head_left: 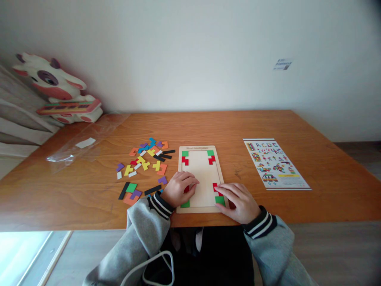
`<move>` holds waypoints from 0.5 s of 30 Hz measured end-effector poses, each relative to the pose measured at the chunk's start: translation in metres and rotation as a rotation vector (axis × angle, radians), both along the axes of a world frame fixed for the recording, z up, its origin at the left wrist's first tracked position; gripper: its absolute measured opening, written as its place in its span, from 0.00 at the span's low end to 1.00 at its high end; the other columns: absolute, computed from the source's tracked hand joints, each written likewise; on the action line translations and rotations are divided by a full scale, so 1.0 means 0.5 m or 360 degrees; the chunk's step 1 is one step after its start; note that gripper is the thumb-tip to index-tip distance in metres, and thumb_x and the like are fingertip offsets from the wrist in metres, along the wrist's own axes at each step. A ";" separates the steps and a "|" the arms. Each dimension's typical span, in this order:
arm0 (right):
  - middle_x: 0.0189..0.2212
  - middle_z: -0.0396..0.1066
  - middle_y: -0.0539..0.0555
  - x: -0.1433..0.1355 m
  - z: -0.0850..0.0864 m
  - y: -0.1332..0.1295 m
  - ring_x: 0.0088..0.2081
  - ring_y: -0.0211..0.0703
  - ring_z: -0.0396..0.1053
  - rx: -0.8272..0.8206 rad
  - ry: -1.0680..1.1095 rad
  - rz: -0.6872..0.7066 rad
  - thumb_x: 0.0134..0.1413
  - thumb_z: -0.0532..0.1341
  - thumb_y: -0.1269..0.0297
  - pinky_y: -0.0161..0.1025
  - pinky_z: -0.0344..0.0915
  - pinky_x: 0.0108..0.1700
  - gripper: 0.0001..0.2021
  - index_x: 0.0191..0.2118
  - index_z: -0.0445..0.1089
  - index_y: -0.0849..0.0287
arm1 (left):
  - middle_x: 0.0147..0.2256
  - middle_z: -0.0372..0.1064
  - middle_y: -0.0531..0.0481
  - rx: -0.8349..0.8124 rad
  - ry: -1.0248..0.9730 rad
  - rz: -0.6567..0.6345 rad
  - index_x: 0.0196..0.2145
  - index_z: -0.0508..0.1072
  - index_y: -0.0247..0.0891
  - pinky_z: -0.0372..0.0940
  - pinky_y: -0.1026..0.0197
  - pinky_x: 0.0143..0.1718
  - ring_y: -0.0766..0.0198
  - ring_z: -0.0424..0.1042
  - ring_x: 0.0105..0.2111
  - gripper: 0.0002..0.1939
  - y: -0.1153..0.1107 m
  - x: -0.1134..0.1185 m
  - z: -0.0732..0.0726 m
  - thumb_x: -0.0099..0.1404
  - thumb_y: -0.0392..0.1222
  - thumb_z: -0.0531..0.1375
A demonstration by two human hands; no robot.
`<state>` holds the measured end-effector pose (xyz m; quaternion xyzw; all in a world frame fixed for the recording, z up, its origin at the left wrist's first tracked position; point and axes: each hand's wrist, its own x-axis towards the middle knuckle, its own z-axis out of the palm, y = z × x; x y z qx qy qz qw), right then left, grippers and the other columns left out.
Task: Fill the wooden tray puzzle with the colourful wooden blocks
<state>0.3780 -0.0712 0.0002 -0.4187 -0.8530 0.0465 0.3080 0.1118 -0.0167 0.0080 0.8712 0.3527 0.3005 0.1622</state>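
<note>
A wooden puzzle board with a raised frame lies in front of me. Green squares and stepped red pieces sit at its upper corners. My left hand rests over the lower left side, fingers bent and thumb apart, partly covering a red piece above a green square. At the lower right, my right hand has its fingers spread. Its fingertips touch a red piece, and the thumb lies at a green square.
Several loose coloured pieces are scattered left of the board on the wooden table. A printed pattern sheet lies to the right. Clear plastic packaging and a cow-shaped toy keyboard stand at the left.
</note>
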 end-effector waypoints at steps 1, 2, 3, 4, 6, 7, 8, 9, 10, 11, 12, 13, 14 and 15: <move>0.46 0.77 0.57 0.000 0.001 0.000 0.44 0.52 0.73 0.0001 -0.0013 -0.0014 0.55 0.66 0.55 0.50 0.70 0.46 0.21 0.54 0.72 0.51 | 0.38 0.74 0.46 0.0000 -0.0001 -0.0003 0.40 0.75 0.40 0.66 0.54 0.43 0.59 0.72 0.39 0.08 0.000 0.000 0.001 0.66 0.36 0.56; 0.46 0.76 0.58 -0.001 0.002 0.000 0.44 0.52 0.73 0.0003 -0.0025 -0.0024 0.54 0.66 0.54 0.50 0.70 0.46 0.21 0.54 0.72 0.51 | 0.38 0.74 0.46 0.0003 -0.0002 -0.0005 0.40 0.75 0.40 0.66 0.54 0.43 0.59 0.72 0.39 0.08 0.000 0.000 0.002 0.66 0.36 0.56; 0.45 0.76 0.58 -0.001 0.003 0.000 0.44 0.52 0.73 0.0006 -0.0034 -0.0031 0.54 0.66 0.54 0.50 0.70 0.46 0.21 0.53 0.72 0.52 | 0.38 0.74 0.46 0.0008 -0.0005 -0.0008 0.40 0.75 0.39 0.66 0.55 0.42 0.59 0.72 0.38 0.08 0.000 0.000 0.002 0.66 0.35 0.56; 0.45 0.76 0.58 -0.001 0.003 0.000 0.43 0.52 0.73 0.0009 -0.0040 -0.0032 0.54 0.66 0.54 0.50 0.69 0.46 0.21 0.53 0.72 0.52 | 0.38 0.74 0.46 0.0015 -0.0009 -0.0012 0.40 0.75 0.39 0.65 0.55 0.42 0.59 0.71 0.38 0.08 0.000 0.000 0.003 0.66 0.35 0.57; 0.44 0.76 0.58 -0.002 0.005 0.000 0.42 0.51 0.73 0.0008 -0.0043 -0.0031 0.54 0.67 0.54 0.49 0.69 0.45 0.20 0.52 0.73 0.53 | 0.38 0.74 0.46 0.0027 -0.0016 -0.0018 0.40 0.74 0.39 0.65 0.55 0.42 0.60 0.71 0.38 0.07 0.000 -0.001 0.005 0.66 0.35 0.57; 0.43 0.76 0.57 -0.003 0.005 0.000 0.42 0.51 0.73 0.0003 -0.0041 -0.0033 0.54 0.67 0.54 0.49 0.69 0.45 0.20 0.51 0.73 0.53 | 0.38 0.74 0.46 0.0028 -0.0014 -0.0019 0.40 0.74 0.39 0.65 0.55 0.42 0.60 0.72 0.38 0.07 0.000 -0.001 0.006 0.66 0.34 0.57; 0.43 0.76 0.57 -0.003 0.006 0.000 0.42 0.51 0.73 -0.0001 -0.0039 -0.0036 0.54 0.67 0.54 0.49 0.69 0.45 0.19 0.51 0.73 0.52 | 0.37 0.74 0.46 0.0029 -0.0011 -0.0017 0.40 0.74 0.39 0.65 0.56 0.42 0.60 0.72 0.38 0.07 -0.001 -0.001 0.007 0.66 0.34 0.57; 0.43 0.76 0.57 -0.003 0.007 0.000 0.42 0.51 0.73 -0.0001 -0.0035 -0.0039 0.54 0.67 0.55 0.49 0.69 0.45 0.19 0.51 0.73 0.52 | 0.37 0.74 0.46 0.0030 -0.0009 -0.0011 0.40 0.74 0.39 0.65 0.56 0.42 0.60 0.72 0.38 0.08 -0.001 -0.001 0.007 0.66 0.34 0.57; 0.43 0.76 0.57 -0.004 0.007 -0.001 0.42 0.51 0.72 0.0005 -0.0031 -0.0044 0.54 0.66 0.55 0.49 0.69 0.45 0.19 0.51 0.72 0.52 | 0.37 0.74 0.46 0.0031 -0.0009 -0.0001 0.40 0.74 0.39 0.65 0.56 0.42 0.59 0.72 0.38 0.08 -0.002 0.000 0.007 0.66 0.34 0.56; 0.43 0.76 0.58 -0.004 0.007 -0.001 0.42 0.51 0.72 0.0016 -0.0023 -0.0050 0.54 0.66 0.55 0.49 0.69 0.45 0.19 0.51 0.72 0.53 | 0.38 0.74 0.46 0.0033 -0.0012 0.0013 0.40 0.74 0.40 0.65 0.56 0.42 0.59 0.72 0.39 0.08 -0.003 0.000 0.007 0.66 0.35 0.56; 0.43 0.76 0.58 -0.004 0.007 -0.001 0.42 0.51 0.73 0.0028 -0.0011 -0.0060 0.54 0.66 0.55 0.49 0.70 0.45 0.19 0.51 0.72 0.53 | 0.38 0.75 0.46 0.0037 -0.0019 0.0031 0.41 0.74 0.40 0.65 0.55 0.42 0.59 0.72 0.39 0.08 -0.003 0.000 0.007 0.66 0.35 0.56; 0.43 0.75 0.58 -0.004 0.007 -0.001 0.42 0.51 0.73 0.0039 0.0006 -0.0072 0.55 0.66 0.55 0.49 0.70 0.45 0.18 0.51 0.72 0.53 | 0.38 0.75 0.46 0.0042 -0.0028 0.0049 0.42 0.74 0.40 0.65 0.55 0.42 0.59 0.72 0.39 0.08 -0.004 0.000 0.006 0.66 0.35 0.56; 0.43 0.75 0.58 -0.003 0.006 -0.001 0.43 0.51 0.73 0.0041 0.0026 -0.0085 0.55 0.65 0.56 0.49 0.70 0.45 0.18 0.51 0.72 0.53 | 0.38 0.75 0.46 0.0050 -0.0037 0.0068 0.42 0.74 0.40 0.65 0.55 0.42 0.59 0.73 0.39 0.09 -0.005 0.000 0.006 0.66 0.35 0.56; 0.44 0.75 0.58 -0.003 0.005 -0.001 0.43 0.51 0.73 0.0036 0.0050 -0.0098 0.55 0.65 0.56 0.49 0.71 0.46 0.18 0.51 0.72 0.52 | 0.39 0.75 0.46 0.0067 -0.0045 0.0090 0.43 0.74 0.40 0.65 0.55 0.42 0.59 0.73 0.39 0.09 -0.006 -0.001 0.006 0.67 0.35 0.56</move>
